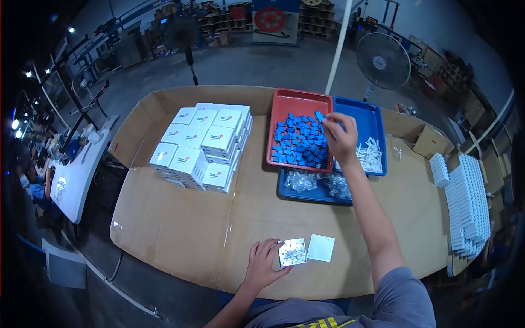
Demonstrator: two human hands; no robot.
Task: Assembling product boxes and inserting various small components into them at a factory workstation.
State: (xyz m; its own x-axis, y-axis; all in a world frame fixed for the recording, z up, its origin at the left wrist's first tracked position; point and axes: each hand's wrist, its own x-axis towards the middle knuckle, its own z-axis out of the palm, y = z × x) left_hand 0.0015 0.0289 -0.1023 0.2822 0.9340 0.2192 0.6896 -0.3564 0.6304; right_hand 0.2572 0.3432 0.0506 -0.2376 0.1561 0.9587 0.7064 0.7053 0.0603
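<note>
My left hand (pixel 264 264) grips the left side of a small open white box (pixel 292 252) on the cardboard-covered table. Clear or silvery small contents show inside the box. Just right of it lies a flat white square lid (pixel 321 247). My right hand (pixel 342 138) reaches over the right edge of a red tray (pixel 274 109), its fingertips pinching a small blue plastic piece (pixel 319 116). Many similar blue pieces (pixel 298 143) lie heaped in that tray. Part of a blue tray (pixel 358 109) behind my right hand is hidden by the arm.
White plastic parts (pixel 370 156) lie in the blue tray. A lower blue tray (pixel 284 191) holds clear plastic bags (pixel 301 180). White boxes (pixel 191 136) are stacked at left; white pieces (pixel 467 202) are piled far right. A fan (pixel 383 60) stands beyond the table.
</note>
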